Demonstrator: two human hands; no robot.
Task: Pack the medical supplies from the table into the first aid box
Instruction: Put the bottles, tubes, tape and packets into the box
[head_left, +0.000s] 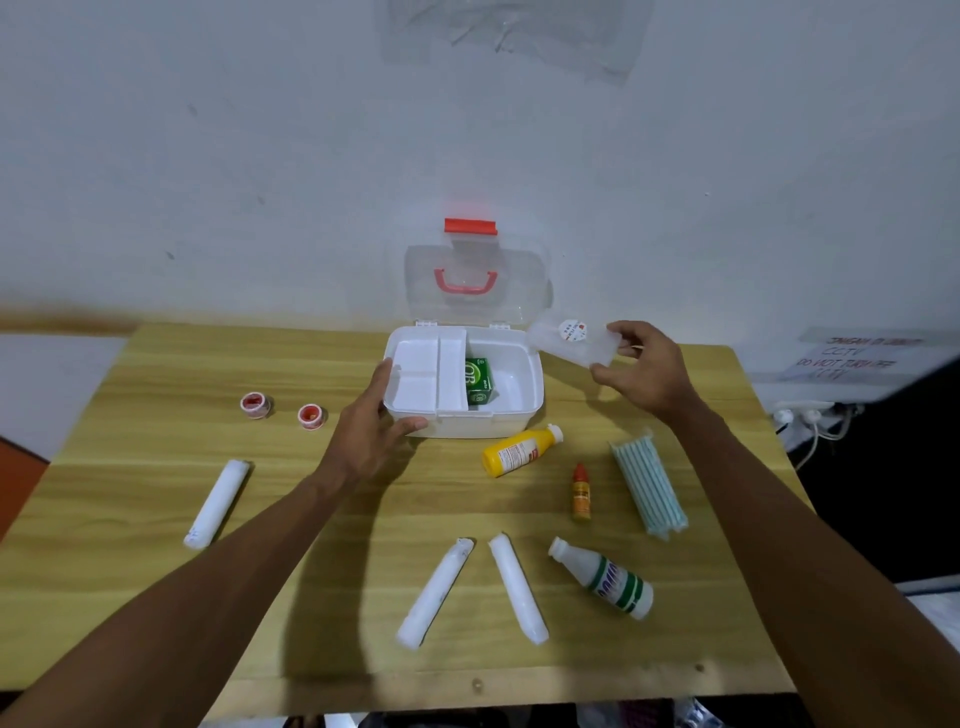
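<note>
The white first aid box (511, 421) stands open at the table's far middle, its clear lid (519, 280) with a red handle tilted back against the wall. Inside, a white tray (415, 389) fills the left half and a green carton (478, 379) lies beside it. My left hand (374, 421) grips the box's front left corner. My right hand (649, 369) holds a small clear plastic case (571, 340) with a round label, just right of the box and above the table.
On the wooden table (130, 597) lie three white gauze rolls (215, 504) (434, 592) (519, 587), two red tape rolls (255, 404) (311, 415), a yellow bottle (519, 450), a small orange dropper bottle (581, 492), a white-green bottle (605, 579) and a pack of teal swabs (649, 486). The wall is close behind.
</note>
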